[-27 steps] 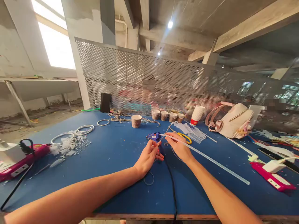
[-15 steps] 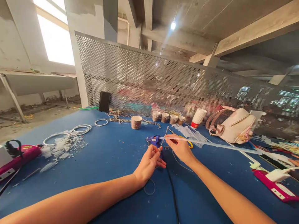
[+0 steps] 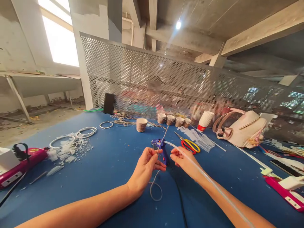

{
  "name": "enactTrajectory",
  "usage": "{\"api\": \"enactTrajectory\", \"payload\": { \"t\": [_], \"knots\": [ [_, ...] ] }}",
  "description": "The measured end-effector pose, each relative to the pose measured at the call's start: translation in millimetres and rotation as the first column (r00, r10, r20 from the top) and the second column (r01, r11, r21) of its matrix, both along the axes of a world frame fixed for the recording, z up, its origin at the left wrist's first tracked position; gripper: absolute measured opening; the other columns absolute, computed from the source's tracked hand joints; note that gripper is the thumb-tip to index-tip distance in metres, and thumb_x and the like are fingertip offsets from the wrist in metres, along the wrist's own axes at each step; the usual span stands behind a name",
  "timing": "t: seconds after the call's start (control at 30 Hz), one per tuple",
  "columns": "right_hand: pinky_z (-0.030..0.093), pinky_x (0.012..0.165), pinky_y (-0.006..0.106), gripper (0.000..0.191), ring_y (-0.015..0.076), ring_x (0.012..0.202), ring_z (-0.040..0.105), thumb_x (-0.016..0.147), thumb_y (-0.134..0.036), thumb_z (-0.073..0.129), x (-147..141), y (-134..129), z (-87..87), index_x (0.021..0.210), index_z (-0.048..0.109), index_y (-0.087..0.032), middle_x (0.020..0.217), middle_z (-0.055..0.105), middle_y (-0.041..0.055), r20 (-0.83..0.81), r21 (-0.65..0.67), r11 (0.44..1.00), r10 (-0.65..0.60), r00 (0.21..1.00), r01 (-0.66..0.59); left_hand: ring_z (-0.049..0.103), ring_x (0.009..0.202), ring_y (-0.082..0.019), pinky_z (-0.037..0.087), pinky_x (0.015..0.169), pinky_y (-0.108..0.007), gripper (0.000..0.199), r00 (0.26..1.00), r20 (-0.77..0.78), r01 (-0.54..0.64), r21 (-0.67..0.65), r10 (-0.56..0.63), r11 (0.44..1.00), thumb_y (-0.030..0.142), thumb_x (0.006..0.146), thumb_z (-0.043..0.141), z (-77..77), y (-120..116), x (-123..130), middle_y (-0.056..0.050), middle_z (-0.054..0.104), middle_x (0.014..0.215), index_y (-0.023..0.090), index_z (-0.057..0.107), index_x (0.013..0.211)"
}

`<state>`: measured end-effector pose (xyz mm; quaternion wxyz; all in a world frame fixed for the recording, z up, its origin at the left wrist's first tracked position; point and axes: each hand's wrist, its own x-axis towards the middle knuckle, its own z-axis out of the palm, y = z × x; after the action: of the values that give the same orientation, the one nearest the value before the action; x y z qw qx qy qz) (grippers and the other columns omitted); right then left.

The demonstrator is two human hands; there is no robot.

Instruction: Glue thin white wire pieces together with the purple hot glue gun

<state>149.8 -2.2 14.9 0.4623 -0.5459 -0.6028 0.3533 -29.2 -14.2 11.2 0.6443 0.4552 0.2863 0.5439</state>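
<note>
My left hand pinches a thin twisted cord, which runs up and away from the fingertips and hangs in a loop below. Just behind it a blue glue gun is on the blue table, nozzle to the left. A long clear glue stick comes out of its back end and passes over my right forearm. To the right of the gun is my right hand, fingers curled and apart, with nothing seen between them. Scissors with red and yellow handles lie beyond that hand.
Cord-wrapped cups and stacked paper cups stand farther back. White rings and clear scraps lie left. Glue sticks, a pink backpack and a power strip are right; another power strip is left.
My right hand has let go of the cord and moved down and to the right, uncovering the scissors. The glue stick now bends down over my right forearm. The view has shifted slightly.
</note>
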Motion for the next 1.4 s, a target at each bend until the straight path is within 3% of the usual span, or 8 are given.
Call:
{"api": "enactTrajectory", "payload": {
  "t": [0.13, 0.33, 0.53, 0.73, 1.07, 1.2, 1.27, 1.4],
  "knots": [
    [0.042, 0.052, 0.025, 0.018, 0.0126, 0.056, 0.052, 0.069, -0.034, 0.067, -23, -19, 4.3, 0.078, 0.062, -0.020, 0.062, 0.056, -0.0029, -0.082, -0.117, 0.986, 0.111, 0.990, -0.120, 0.066, 0.060, -0.014, 0.056, 0.062, -0.034, 0.030, 0.999, -0.017, -0.041, -0.006, 0.041, 0.999, 0.042, 0.072, 0.067, 3.2, 0, -14, -0.007, 0.064, 0.106, 0.019, 0.047, 0.078],
    [0.044, 0.062, 0.027, 0.020, 0.0140, 0.064, 0.054, 0.070, -0.035, 0.068, -59, -24, 12.2, 0.082, 0.065, -0.019, 0.071, 0.062, -0.0009, -0.215, -0.122, 0.975, 0.155, 0.964, -0.184, 0.063, 0.070, -0.013, 0.055, 0.063, -0.028, 0.029, 0.999, -0.007, -0.054, -0.048, 0.054, 0.997, 0.040, 0.069, 0.069, 5.0, -3, -15, -0.004, 0.062, 0.105, 0.019, 0.051, 0.073],
    [0.044, 0.073, 0.029, 0.018, 0.0154, 0.069, 0.055, 0.068, -0.036, 0.072, -65, -24, 7.7, 0.072, 0.065, -0.020, 0.068, 0.061, -0.0016, -0.361, -0.147, 0.971, 0.126, 0.924, -0.190, 0.059, 0.066, -0.013, 0.055, 0.058, -0.027, 0.030, 0.997, 0.001, -0.079, -0.073, 0.079, 0.994, 0.041, 0.064, 0.073, 7.2, -1, -19, -0.003, 0.061, 0.095, 0.018, 0.054, 0.073],
    [0.040, 0.085, 0.029, 0.015, 0.0167, 0.084, 0.057, 0.066, -0.033, 0.074, -66, -27, 7.9, 0.070, 0.067, -0.020, 0.081, 0.066, 0.0009, -0.494, -0.110, 0.956, 0.184, 0.850, -0.271, 0.058, 0.066, -0.014, 0.050, 0.047, -0.021, 0.026, 0.999, 0.046, -0.021, -0.165, 0.029, 0.986, 0.034, 0.062, 0.076, 6.7, -4, -27, 0.000, 0.057, 0.070, 0.018, 0.057, 0.069],
    [0.046, 0.061, 0.025, 0.018, 0.0085, 0.055, 0.052, 0.068, -0.028, 0.075, -72, -37, 8.7, 0.072, 0.062, -0.017, 0.072, 0.064, 0.0001, -0.673, -0.148, 0.912, 0.191, 0.714, -0.384, 0.039, 0.038, -0.006, 0.033, 0.035, -0.016, 0.034, 0.999, 0.029, -0.013, -0.212, 0.019, 0.977, 0.042, 0.061, 0.076, 10.5, -12, -34, 0.008, 0.046, 0.046, 0.019, 0.053, 0.069],
    [0.023, 0.037, 0.015, 0.024, 0.0017, 0.040, 0.031, 0.068, -0.033, 0.075, -72, -40, 7.8, 0.072, 0.057, -0.017, 0.067, 0.058, -0.0032, -0.667, -0.217, 0.900, 0.147, 0.730, -0.379, 0.029, 0.035, -0.003, 0.021, 0.032, -0.014, 0.034, 1.000, 0.004, 0.015, -0.235, -0.014, 0.972, 0.044, 0.065, 0.072, 10.8, -15, -31, 0.010, 0.043, 0.047, 0.021, 0.049, 0.073],
    [0.014, 0.038, 0.015, 0.027, 0.0005, 0.040, 0.024, 0.067, -0.035, 0.075, -72, -41, 5.9, 0.073, 0.056, -0.017, 0.062, 0.053, -0.0052, -0.648, -0.244, 0.904, 0.117, 0.753, -0.351, 0.030, 0.036, -0.003, 0.020, 0.033, -0.014, 0.033, 1.000, -0.003, 0.029, -0.230, -0.031, 0.973, 0.044, 0.067, 0.070, 11.0, -17, -31, 0.010, 0.043, 0.050, 0.021, 0.048, 0.073],
    [0.013, 0.040, 0.017, 0.030, 0.0007, 0.042, 0.021, 0.066, -0.037, 0.076, -70, -40, 1.9, 0.074, 0.057, -0.016, 0.058, 0.047, -0.0072, -0.633, -0.250, 0.920, 0.080, 0.770, -0.301, 0.028, 0.035, -0.002, 0.019, 0.034, -0.015, 0.030, 0.998, -0.030, 0.055, -0.203, -0.062, 0.978, 0.043, 0.072, 0.066, 10.1, -17, -32, 0.009, 0.046, 0.052, 0.020, 0.046, 0.072]
  ]
}}
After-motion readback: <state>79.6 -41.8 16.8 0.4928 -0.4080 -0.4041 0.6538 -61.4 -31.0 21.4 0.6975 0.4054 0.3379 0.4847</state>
